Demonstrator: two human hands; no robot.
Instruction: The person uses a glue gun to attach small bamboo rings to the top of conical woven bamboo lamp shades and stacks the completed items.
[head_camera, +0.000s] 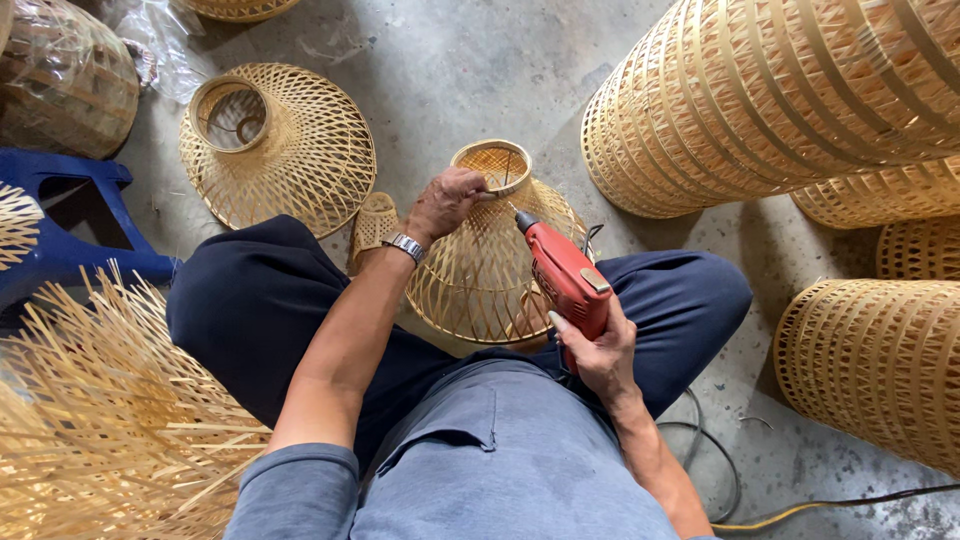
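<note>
Bamboo lampshade (478, 268) is sitting btwn the person's crossed legs, neck ring pointing up and away, woven cone flaring toward the lap. Red power drill (566, 276) is resting against its right side, bit aiming up-left at the shade's neck; right hand (598, 350) is wrapping closed round the drill's grip, fingers curled on the handle. Left hand (446, 201) is closing on the shade's top ring (491, 166), thumb and fingers pinching the rim, a wristwatch (405, 246) showing on that wrist. Person is wearing dark trousers and a grey-blue shirt, sitting on a concrete floor (450, 70).

A drill cord (800, 510) is trailing across the floor at the lower right. At the lower left, a bundle of loose bamboo strips (100, 420) is fanning out just beside the left knee. Blue plastic stool (60, 230) is standing behind it.

Farther out, a second finished shade (290, 150) is lying on the floor w/ its ring up, near the left knee; a woven sandal (374, 225) is lying btwn it and the held shade. On the right, large tall woven shades (780, 100) are lying on their sides, more stacked below them (880, 365). Top left: another shade in clear plastic wrap (60, 75).
</note>
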